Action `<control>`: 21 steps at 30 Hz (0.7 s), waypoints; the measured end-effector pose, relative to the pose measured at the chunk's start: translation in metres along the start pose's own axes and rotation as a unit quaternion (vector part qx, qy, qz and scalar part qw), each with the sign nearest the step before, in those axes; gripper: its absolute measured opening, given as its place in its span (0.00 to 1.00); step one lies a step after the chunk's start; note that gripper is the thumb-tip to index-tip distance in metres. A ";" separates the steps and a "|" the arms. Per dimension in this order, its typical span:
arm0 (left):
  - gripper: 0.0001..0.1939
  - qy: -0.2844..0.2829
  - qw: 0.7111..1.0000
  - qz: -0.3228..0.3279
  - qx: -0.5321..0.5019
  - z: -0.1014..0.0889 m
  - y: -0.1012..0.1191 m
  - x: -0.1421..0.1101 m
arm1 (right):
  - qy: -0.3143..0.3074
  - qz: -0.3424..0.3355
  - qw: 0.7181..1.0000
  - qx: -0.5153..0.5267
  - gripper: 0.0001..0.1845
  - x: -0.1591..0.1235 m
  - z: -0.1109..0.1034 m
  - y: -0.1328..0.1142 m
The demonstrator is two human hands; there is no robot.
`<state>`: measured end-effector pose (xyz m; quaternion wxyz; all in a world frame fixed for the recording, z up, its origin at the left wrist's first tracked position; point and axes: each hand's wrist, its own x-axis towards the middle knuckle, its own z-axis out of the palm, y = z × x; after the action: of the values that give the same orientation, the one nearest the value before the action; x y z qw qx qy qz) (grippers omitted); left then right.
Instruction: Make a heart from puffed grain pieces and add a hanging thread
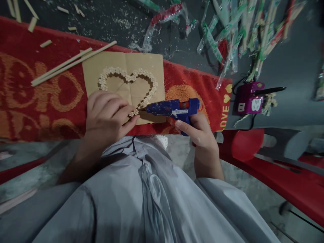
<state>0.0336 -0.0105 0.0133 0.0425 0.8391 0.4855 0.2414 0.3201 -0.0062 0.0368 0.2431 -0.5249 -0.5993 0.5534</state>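
Note:
My right hand (199, 131) is wrapped around the handle of a blue hot glue gun (164, 108), which points left. Its nozzle meets the lower tip of a heart outline (153, 86) made of small pale pieces, possibly cut chopstick bits. The heart lies on a creased sheet of brown cardboard (121, 59). My left hand (108, 114) covers the heart's lower left side, thumb and fingers closed on its bottom tip. Whether glue is coming out cannot be seen.
A red towel (189, 72) lies under the cardboard on a dark table. Two wooden chopsticks (73, 64) rest across the towel, with cut pieces (45, 43) nearby. Wrapped chopsticks and torn wrappers (235, 30) are at the back right. A purple power adapter (249, 98) stands right; a red chair (248, 143) is below.

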 end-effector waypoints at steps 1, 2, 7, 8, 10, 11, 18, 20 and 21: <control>0.04 0.002 1.000 -0.001 -0.007 0.000 0.000 0.000 | -0.002 -0.001 1.000 0.003 0.24 0.001 0.000 0.000; 0.04 0.003 1.000 -0.002 -0.015 0.001 -0.001 -0.001 | -0.003 -0.002 1.000 0.004 0.24 0.001 0.000 0.000; 0.03 0.011 1.000 0.005 -0.013 0.003 -0.002 -0.003 | 0.001 0.014 1.000 -0.004 0.26 0.001 0.000 0.000; 0.04 0.014 1.000 0.011 -0.010 0.003 -0.003 -0.003 | 0.000 0.017 1.000 -0.004 0.26 0.001 0.000 0.000; 0.05 0.018 1.000 0.017 -0.010 0.003 -0.003 -0.003 | -0.001 0.020 1.000 -0.006 0.27 0.001 0.000 0.000; 0.06 0.020 1.000 0.018 -0.012 0.003 -0.003 -0.003 | -0.001 0.020 1.000 -0.007 0.27 0.001 0.000 0.000; 0.06 0.012 0.999 0.000 -0.046 0.003 -0.004 -0.003 | -0.001 0.010 1.000 -0.003 0.26 0.005 -0.001 -0.001; 0.06 0.013 0.999 0.004 -0.031 0.004 -0.005 -0.003 | 0.004 0.012 1.000 -0.005 0.26 0.005 -0.001 -0.001; 0.06 0.014 1.000 0.009 -0.017 0.005 -0.005 -0.003 | 0.006 0.012 1.000 -0.006 0.26 0.005 0.000 -0.001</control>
<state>0.0305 -0.0099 0.0060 0.0477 0.8393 0.4745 0.2612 0.3183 -0.0012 0.0368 0.2369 -0.5365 -0.5951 0.5495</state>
